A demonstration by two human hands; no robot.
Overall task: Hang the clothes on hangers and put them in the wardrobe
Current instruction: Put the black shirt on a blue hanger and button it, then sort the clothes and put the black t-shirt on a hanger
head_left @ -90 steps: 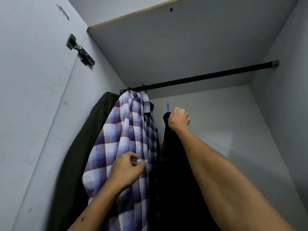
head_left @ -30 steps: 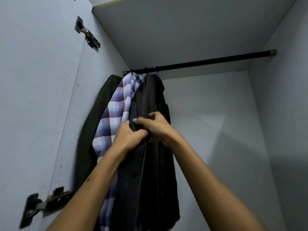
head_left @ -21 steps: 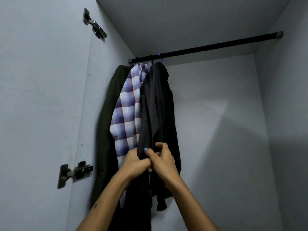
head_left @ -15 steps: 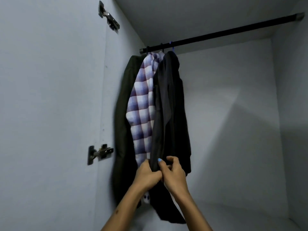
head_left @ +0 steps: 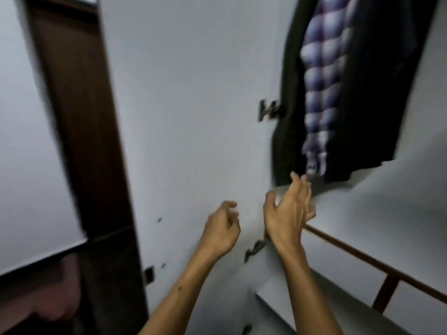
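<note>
Two bare hands empty — left hand (head_left: 221, 229) loosely curled, right hand (head_left: 289, 213) fingers spread, grip wide. Beyond: dark green jacket (head_left: 286, 97), purple-white checked shirt (head_left: 319, 76), black garment (head_left: 372, 93) hanging in white wardrobe (head_left: 193, 93). Risk — motion blur; hasty turn could brush hems, unseat hangers.

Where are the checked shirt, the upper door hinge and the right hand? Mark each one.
checked shirt (head_left: 321, 93), head view, on the middle of its purple and white front.
upper door hinge (head_left: 269, 110), head view, on its metal arm.
right hand (head_left: 286, 213), head view, on the back of the hand.
</note>
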